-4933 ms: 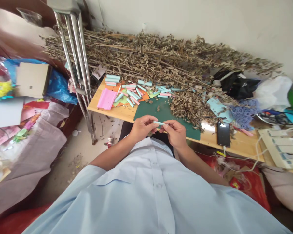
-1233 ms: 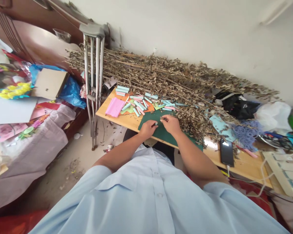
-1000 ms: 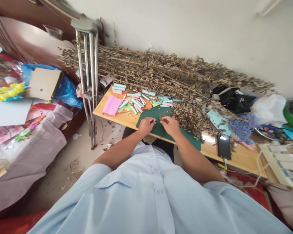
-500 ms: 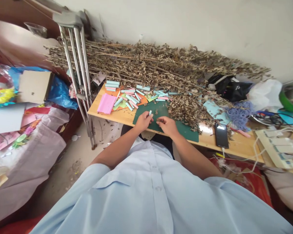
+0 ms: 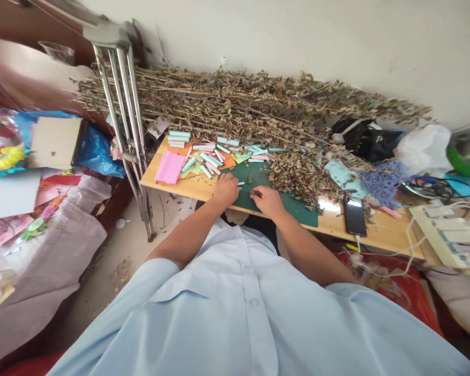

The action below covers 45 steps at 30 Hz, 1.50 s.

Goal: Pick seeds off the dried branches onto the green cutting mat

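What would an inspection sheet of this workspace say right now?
Surface: wooden table, partly under a green mat.
Items in use: blue and pink rolls, left; dried leaves heaped partly over the mat.
Clutter: pink sheet, phone, blue yarn.
Hands: left hand by a short blue roll, grip unclear; right hand pinching a brown clump.
Cables: white cable at the phone; power strip right.
Surroundings: metal crutches at left, dried stems along the wall.

The shirt (image 5: pixel 215 324) is of light blue colour, with short sleeves (image 5: pixel 156 277), small pale buttons (image 5: pixel 254 302) in front and one chest pocket (image 5: pixel 190 298) (its edge gapes slightly); below, dark clothing (image 5: pixel 264 231) shows.
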{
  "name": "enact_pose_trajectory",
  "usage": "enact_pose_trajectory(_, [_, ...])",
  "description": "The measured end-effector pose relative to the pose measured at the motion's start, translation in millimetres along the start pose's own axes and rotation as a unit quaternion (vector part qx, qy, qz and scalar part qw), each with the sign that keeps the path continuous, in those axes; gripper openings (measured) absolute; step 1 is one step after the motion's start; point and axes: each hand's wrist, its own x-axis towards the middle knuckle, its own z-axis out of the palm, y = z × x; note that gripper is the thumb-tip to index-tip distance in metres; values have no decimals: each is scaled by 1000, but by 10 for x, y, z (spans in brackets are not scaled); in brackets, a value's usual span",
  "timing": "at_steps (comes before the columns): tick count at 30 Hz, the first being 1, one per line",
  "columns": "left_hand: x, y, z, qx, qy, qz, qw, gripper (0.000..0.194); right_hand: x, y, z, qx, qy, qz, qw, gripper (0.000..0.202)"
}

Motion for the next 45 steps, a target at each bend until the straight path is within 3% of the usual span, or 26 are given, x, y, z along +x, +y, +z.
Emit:
enact_pose_trajectory(3, [-70, 92, 17, -102, 37, -2, 994, 19, -42, -52, -30, 26, 13, -7, 1000, 20])
enact_pose_trajectory(5, [-113, 177, 51, -231, 9, -39, 972, 21, -71, -103, -61, 40, 24, -20, 999, 19])
enact_pose_trajectory(9, [-152, 294, 144, -503, -101, -146, 846, 31, -109, -188, -103, 66, 35, -36, 997, 20])
enact_pose_trajectory(11, [-151, 302, 183, -578, -94, -182, 790, 31, -119, -201, -103, 90, 36, -31, 995, 21])
enact_pose_trajectory(14, [-142, 280, 211, -623, -75, -226, 745, 27, -130, -192, -92, 141, 24, -10, 990, 26])
enact_pose_trajectory(26, [-173, 300, 161, -635, -101, -229, 731, 23, -132, -166, -128, 120, 52, -33, 991, 17])
enact_pose_trajectory(34, [-180, 315, 159, -646, -96, -234, 720, 25, -136, -157, -115, 135, 84, -90, 983, 14])
enact_pose_trajectory(45, [-182, 341, 147, -661, -106, -255, 697, 27, -156, -180, -59, 171, 91, -20, 981, 12])
